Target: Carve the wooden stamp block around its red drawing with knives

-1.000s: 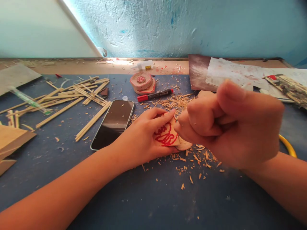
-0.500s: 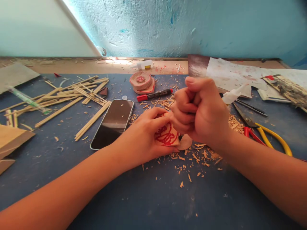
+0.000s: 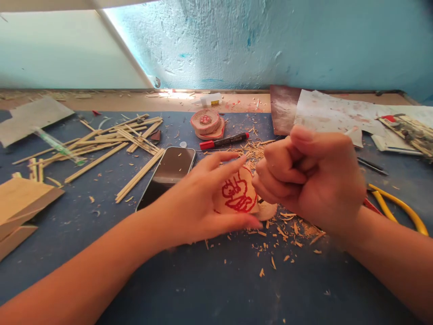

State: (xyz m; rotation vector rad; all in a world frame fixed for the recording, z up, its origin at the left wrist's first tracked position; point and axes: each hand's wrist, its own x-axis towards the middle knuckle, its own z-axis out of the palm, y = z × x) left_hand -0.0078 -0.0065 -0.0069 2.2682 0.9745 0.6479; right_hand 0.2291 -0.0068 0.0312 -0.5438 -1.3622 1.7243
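Observation:
My left hand (image 3: 199,203) grips a small flat wooden piece (image 3: 238,194) with a red drawn figure, thumb below and fingers above it, on the blue mat (image 3: 203,280). My right hand (image 3: 311,178) is a tight fist just right of the piece, its knuckles touching the piece's edge; what it grips is hidden. Wood shavings (image 3: 284,230) lie under and around both hands.
A phone (image 3: 169,174) lies left of my left hand, with a heap of wooden sticks (image 3: 111,142) beyond. A red marker (image 3: 223,141) and round carved pieces (image 3: 205,124) sit behind. Yellow-handled pliers (image 3: 395,207), papers (image 3: 331,110) and wood sheets (image 3: 20,201) are at the sides.
My right fist drew back to the right and nearer the camera. My left fingers spread wider on the wooden piece, showing more of the drawing. The view shifted slightly.

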